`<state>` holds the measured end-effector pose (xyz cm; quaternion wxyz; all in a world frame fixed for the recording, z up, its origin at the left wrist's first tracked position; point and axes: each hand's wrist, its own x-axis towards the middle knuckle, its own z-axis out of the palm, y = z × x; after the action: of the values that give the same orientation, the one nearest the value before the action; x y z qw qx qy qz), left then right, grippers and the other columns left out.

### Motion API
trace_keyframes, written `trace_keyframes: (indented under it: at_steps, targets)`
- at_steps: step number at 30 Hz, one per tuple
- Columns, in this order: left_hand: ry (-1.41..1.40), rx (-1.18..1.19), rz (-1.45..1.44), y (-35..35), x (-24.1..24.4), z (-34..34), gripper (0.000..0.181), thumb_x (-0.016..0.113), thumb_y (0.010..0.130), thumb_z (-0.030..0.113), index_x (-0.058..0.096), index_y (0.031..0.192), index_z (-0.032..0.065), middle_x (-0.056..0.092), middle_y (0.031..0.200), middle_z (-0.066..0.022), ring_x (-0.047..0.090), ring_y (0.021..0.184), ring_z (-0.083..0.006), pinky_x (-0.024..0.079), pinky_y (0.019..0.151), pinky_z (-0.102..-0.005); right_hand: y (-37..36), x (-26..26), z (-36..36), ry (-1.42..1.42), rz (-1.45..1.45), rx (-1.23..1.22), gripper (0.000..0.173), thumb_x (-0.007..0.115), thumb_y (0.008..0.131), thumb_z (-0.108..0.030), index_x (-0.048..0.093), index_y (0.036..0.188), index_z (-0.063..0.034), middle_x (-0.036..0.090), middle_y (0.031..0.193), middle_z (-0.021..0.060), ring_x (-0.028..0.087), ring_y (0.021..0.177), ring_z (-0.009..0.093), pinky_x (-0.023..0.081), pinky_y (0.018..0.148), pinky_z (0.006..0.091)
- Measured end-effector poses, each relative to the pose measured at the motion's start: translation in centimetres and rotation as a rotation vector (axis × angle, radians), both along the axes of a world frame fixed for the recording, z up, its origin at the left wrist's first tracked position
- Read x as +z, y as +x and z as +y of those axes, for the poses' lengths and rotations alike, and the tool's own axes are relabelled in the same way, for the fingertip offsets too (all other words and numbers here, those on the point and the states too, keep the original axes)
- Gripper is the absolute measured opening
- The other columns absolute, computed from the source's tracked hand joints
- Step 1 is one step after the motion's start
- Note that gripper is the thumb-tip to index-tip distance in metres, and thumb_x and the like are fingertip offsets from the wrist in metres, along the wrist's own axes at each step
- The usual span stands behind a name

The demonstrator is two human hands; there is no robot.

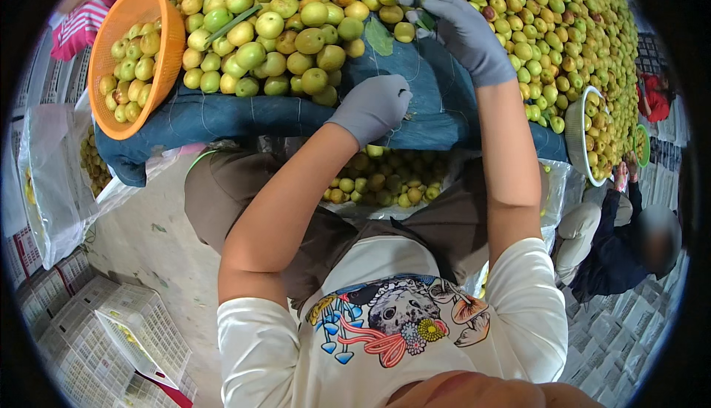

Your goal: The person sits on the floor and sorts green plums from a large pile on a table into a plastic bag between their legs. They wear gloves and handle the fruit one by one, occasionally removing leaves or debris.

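Observation:
My right hand (461,36), in a grey glove, reaches over the edge of a heap of green-yellow jujubes (314,40). A bit of green leaf (426,21) shows among its bent fingers; whether they grip it is unclear. One jujube (404,32) lies just left of these fingers. My left hand (375,107), gloved alike, is curled above the blue cloth (427,75), its fingers turned away from view. I cannot see whether it holds anything. Beyond it a loose green leaf (380,37) rests against the fruit.
An orange basket (176,36) of jujubes tilts at left; a white basket (577,136) of them stands at right. More jujubes (383,180) lie below the cloth between my knees. White crates (150,319) stand lower left. Another person (605,258) sits at right.

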<state>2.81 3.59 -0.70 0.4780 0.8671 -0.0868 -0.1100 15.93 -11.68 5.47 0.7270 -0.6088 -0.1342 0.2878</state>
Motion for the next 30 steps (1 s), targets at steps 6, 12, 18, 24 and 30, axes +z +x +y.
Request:
trace_keyframes:
  at_steps: [6, 12, 18, 24, 30]
  targets:
    - [0.017, -0.014, -0.003, -0.4, -0.2, -0.1, 0.024, 0.056, 0.093, 0.024, 0.067, 0.099, 0.0030, 0.068, 0.095, -0.0189, 0.063, 0.091, -0.0384, 0.051, 0.081, -0.0416, -0.3, -3.0, 0.7, -0.580, -0.351, 0.016, 0.020, 0.064, 0.087, -0.020, 0.064, 0.100, -0.0036, 0.067, 0.097, 0.0046, 0.058, 0.075, 0.009, 0.051, 0.068, 0.0253]
    - [0.059, -0.057, -0.045, -0.2, -0.9, -0.3, 0.026, 0.055, 0.091, 0.026, 0.066, 0.097, 0.0031, 0.067, 0.094, -0.0203, 0.062, 0.091, -0.0398, 0.049, 0.081, -0.0447, -1.2, -7.2, 6.2, -1.324, -0.868, 0.011, 0.039, 0.068, 0.081, -0.039, 0.067, 0.095, -0.0018, 0.068, 0.091, 0.0237, 0.067, 0.089, 0.040, 0.055, 0.077, 0.0473]
    - [0.049, -0.084, 0.004, -0.1, -0.1, -0.2, 0.027, 0.054, 0.092, 0.026, 0.066, 0.100, 0.0035, 0.067, 0.098, -0.0201, 0.061, 0.093, -0.0392, 0.049, 0.083, -0.0446, 0.7, -7.6, 1.3, -1.081, -0.752, 0.013, 0.028, 0.066, 0.086, -0.032, 0.070, 0.093, -0.0046, 0.068, 0.082, 0.0146, 0.065, 0.073, 0.028, 0.052, 0.067, 0.0381]
    - [0.024, -0.091, 0.105, -0.3, 1.5, -0.1, 0.029, 0.052, 0.093, 0.026, 0.066, 0.101, 0.0018, 0.067, 0.097, -0.0196, 0.062, 0.095, -0.0371, 0.048, 0.085, -0.0423, -0.4, -0.4, -8.3, -0.912, -0.341, -0.222, 0.018, 0.067, 0.090, -0.032, 0.069, 0.088, -0.0134, 0.059, 0.064, -0.0052, 0.047, 0.048, 0.003, 0.033, 0.041, 0.0204]
    - [-0.033, -0.105, -0.021, -0.2, 0.5, -0.5, 0.026, 0.052, 0.093, 0.025, 0.065, 0.090, 0.0021, 0.067, 0.091, -0.0193, 0.062, 0.090, -0.0384, 0.049, 0.081, -0.0453, 1.0, -2.0, -17.3, -1.490, -0.578, -0.035, 0.032, 0.069, 0.083, -0.032, 0.068, 0.103, -0.0064, 0.070, 0.087, 0.0168, 0.068, 0.083, 0.032, 0.053, 0.079, 0.0406]
